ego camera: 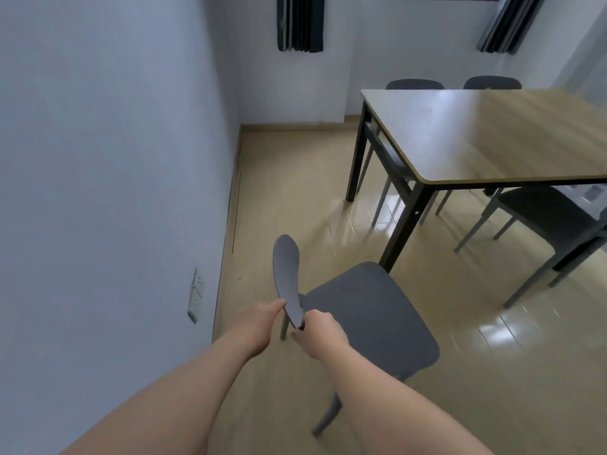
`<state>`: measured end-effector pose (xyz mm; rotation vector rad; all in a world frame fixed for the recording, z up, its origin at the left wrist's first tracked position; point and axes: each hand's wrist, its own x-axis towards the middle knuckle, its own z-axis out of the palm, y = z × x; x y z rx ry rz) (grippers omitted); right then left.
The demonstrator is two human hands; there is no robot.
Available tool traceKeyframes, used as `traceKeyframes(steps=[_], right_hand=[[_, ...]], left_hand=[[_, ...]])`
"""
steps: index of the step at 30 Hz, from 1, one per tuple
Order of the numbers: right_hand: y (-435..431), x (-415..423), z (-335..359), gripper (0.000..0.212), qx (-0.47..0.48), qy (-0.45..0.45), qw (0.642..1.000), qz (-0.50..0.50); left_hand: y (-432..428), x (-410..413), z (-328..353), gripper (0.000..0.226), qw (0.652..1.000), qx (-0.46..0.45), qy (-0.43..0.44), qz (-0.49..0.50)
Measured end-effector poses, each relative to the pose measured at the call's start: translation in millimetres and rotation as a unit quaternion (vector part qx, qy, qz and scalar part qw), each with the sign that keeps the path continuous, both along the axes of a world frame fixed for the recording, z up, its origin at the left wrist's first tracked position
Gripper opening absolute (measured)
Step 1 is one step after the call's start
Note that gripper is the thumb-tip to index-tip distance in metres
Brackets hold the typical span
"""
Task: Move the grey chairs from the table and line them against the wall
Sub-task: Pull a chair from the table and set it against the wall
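A grey chair (368, 316) stands on the floor between the left wall (115, 159) and the table's near corner, its curved backrest toward the wall. Both hands hold the near end of that backrest: my left hand (254, 326) on the wall side, my right hand (320, 333) on the seat side. The wooden table (492, 136) with black legs fills the right. Two more grey chairs (414, 83) (491, 82) show their backrests behind the table's far edge. Another grey chair (551, 218) is tucked under the table's near side at the right.
A wall socket (196, 295) sits low on the left wall near the held chair. Dark curtains (300, 23) hang on the far wall. Open wooden floor (295, 165) runs along the left wall to the far corner.
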<state>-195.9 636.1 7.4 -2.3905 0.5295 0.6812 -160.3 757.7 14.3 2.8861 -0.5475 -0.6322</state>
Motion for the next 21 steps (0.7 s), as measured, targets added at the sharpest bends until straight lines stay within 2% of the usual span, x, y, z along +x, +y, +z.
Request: traceKeyframes(steps=[3,5,7,9,12,15,18,21], right_hand=[[-21,11,6,0.030,0.062,0.016,0.998,-0.014],[-41,15,5,0.023,0.053,0.014,0.998,-0.030],[-56,17,2,0.015,0.040,0.022,0.999,-0.021],[-71,22,-2,0.016,0.040,0.031,0.999,-0.011],[-91,35,-6,0.018,0.034,0.023,0.999,0.008],[-103,49,-12,0.017,0.030,0.026,0.999,0.029],[-103,58,-20,0.017,0.031,0.050,0.997,0.056],[-98,71,-26,0.024,0.025,0.068,0.994,0.077]], left_hand=[[-5,3,4,0.051,0.997,-0.048,0.022,0.060],[-19,7,3,0.051,0.989,-0.094,0.034,0.106],[-33,11,3,0.054,0.982,-0.100,0.040,0.154],[-47,17,1,0.054,0.965,-0.097,0.044,0.239],[-61,25,1,0.037,0.926,-0.110,0.080,0.353],[-65,29,0,0.029,0.915,-0.122,0.135,0.359],[-66,33,-9,0.029,0.916,-0.115,0.118,0.366],[-65,50,-16,0.025,0.897,-0.133,0.108,0.408]])
